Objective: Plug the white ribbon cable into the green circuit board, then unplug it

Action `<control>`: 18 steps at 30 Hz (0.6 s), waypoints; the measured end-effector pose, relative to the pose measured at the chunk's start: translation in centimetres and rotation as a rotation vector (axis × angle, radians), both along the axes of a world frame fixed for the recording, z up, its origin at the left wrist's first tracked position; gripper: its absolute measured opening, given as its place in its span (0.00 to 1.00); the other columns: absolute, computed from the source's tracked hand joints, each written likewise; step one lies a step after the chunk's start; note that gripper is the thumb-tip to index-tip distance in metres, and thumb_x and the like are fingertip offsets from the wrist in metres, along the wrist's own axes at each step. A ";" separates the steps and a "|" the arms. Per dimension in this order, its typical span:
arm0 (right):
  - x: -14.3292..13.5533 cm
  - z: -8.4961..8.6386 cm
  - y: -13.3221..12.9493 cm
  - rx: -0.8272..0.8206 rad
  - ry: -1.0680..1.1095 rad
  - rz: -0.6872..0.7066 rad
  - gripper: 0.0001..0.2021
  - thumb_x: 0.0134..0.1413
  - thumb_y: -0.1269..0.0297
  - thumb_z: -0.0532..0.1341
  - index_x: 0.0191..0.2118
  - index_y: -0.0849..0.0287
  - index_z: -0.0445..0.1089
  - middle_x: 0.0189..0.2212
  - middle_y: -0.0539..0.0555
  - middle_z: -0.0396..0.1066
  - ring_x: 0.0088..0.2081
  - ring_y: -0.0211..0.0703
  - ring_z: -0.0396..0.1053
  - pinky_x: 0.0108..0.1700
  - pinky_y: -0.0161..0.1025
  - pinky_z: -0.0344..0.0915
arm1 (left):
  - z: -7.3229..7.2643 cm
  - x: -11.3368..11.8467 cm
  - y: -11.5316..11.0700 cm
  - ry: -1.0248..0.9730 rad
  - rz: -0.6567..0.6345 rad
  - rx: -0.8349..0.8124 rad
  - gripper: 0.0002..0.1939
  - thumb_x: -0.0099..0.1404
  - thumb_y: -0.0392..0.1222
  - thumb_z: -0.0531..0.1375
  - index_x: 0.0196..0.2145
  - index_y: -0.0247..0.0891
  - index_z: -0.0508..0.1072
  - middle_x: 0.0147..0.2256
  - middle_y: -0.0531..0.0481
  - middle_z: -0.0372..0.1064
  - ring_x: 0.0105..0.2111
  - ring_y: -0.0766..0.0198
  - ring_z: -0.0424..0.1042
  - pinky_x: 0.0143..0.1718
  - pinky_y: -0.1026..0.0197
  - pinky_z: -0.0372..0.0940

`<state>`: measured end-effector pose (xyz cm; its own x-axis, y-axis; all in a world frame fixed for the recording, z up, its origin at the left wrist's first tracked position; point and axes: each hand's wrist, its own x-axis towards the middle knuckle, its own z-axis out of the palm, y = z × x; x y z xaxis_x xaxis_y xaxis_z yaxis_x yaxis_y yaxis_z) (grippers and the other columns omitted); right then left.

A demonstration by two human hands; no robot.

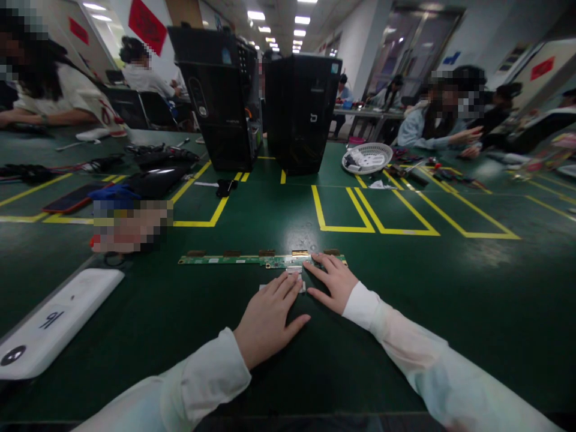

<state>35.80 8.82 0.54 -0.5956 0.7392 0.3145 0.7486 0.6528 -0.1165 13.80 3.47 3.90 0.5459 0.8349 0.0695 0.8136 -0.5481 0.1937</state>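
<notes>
Fingers of both hands lie flat, holding nothing, touching one circuit strip [263, 260] before two towers [302, 111].

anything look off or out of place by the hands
Nothing stands out. The long green board lies flat and straight on the table; both hands, left and right, rest flat at its right end.

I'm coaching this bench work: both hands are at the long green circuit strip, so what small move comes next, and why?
Probably press the right hand down to steady the circuit strip, since its fingertips already rest on the strip's right end, while the left hand lies flat on the small pale piece just in front of it.
</notes>
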 end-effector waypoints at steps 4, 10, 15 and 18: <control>0.0 -0.1 0.1 0.002 0.000 -0.006 0.29 0.60 0.51 0.57 0.63 0.59 0.63 0.60 0.65 0.59 0.58 0.58 0.55 0.59 0.57 0.58 | -0.2 -0.1 0.3 -0.011 -0.019 -0.006 0.34 0.68 0.60 0.49 0.64 0.37 0.58 0.65 0.44 0.54 0.64 0.51 0.55 0.61 0.44 0.59; 0.0 -0.2 0.2 0.007 0.002 0.006 0.29 0.60 0.51 0.57 0.63 0.60 0.62 0.60 0.65 0.59 0.58 0.58 0.55 0.59 0.57 0.58 | 0.1 -0.3 0.5 -0.001 -0.046 -0.033 0.34 0.68 0.59 0.50 0.64 0.36 0.58 0.66 0.45 0.54 0.66 0.52 0.52 0.63 0.46 0.56; 0.0 -0.4 0.2 0.019 0.013 0.005 0.29 0.60 0.51 0.57 0.63 0.60 0.63 0.60 0.65 0.59 0.58 0.59 0.55 0.59 0.58 0.57 | 0.1 0.0 0.2 -0.007 -0.019 -0.002 0.35 0.67 0.61 0.50 0.63 0.35 0.59 0.64 0.43 0.57 0.63 0.49 0.57 0.62 0.44 0.57; 0.0 -0.4 0.2 0.020 0.012 0.003 0.28 0.60 0.51 0.57 0.63 0.59 0.63 0.60 0.65 0.59 0.58 0.58 0.55 0.59 0.58 0.57 | 0.1 0.2 0.1 -0.006 -0.002 -0.004 0.35 0.67 0.61 0.50 0.63 0.35 0.59 0.64 0.41 0.57 0.62 0.47 0.59 0.59 0.42 0.61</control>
<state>35.82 9.01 0.09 -0.5941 0.7307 0.3363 0.7451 0.6574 -0.1123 13.98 3.56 3.99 0.5474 0.8340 0.0691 0.8113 -0.5491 0.2010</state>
